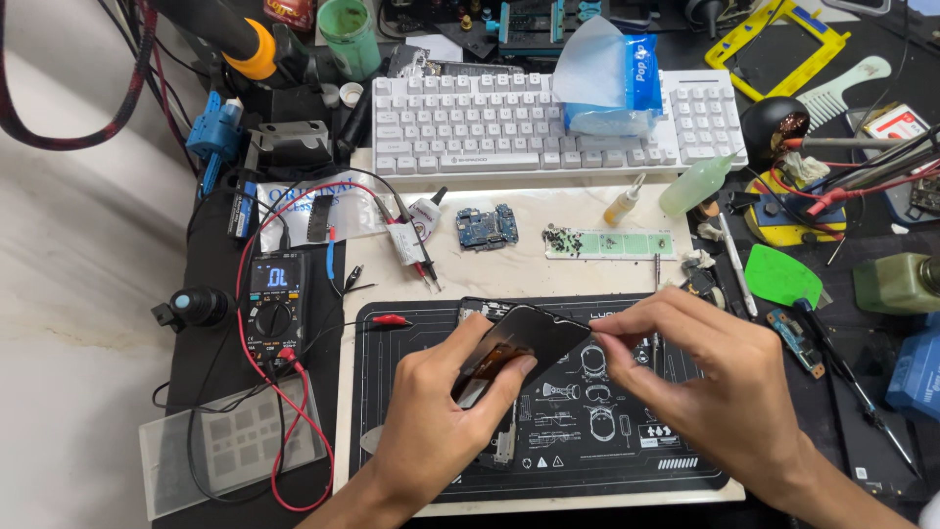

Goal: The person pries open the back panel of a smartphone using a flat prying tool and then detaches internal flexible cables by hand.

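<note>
My left hand [441, 411] grips a black phone screen panel [529, 338], tilted up above the black repair mat [392, 392]; an orange-brown flex strip shows on its underside. My right hand [710, 377] pinches the panel's upper right edge with thumb and fingers. Beneath the panel lies part of an open phone body [499, 446] on the mat, mostly hidden by my left hand.
A white keyboard [490, 122] with a wipes pack [607, 78] sits at the back. A blue circuit board [487, 227], a green screw strip [612, 242], small bottles [697, 184], a multimeter [274, 309] with red leads and tweezers [734, 264] surround the mat.
</note>
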